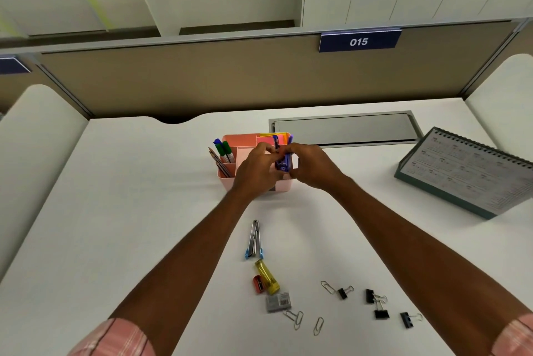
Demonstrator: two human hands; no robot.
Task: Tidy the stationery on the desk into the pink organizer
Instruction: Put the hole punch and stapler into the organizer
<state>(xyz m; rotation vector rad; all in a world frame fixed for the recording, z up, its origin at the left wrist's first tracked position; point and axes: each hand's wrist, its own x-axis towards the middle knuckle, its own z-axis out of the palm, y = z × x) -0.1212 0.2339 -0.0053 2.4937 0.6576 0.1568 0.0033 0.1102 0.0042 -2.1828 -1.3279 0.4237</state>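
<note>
The pink organizer (227, 182) stands mid-desk, with pencils and green and blue markers (224, 150) in its left compartments and coloured sticky notes at the back. Above its right side, my left hand (255, 166) and my right hand (311, 166) both pinch a purple stapler (283, 161) held open. On the desk nearer me lie a blue-handled metal tool (254, 240), a yellow highlighter (267, 275), a red sharpener (258, 283), a grey staple box (278, 301), paper clips (294, 318) and several black binder clips (381, 313).
A spiral desk calendar (467, 171) leans at the right. A grey cable hatch (343, 127) lies behind the organizer. A brown partition with a "015" sign (359, 41) closes the back of the white desk (129, 197).
</note>
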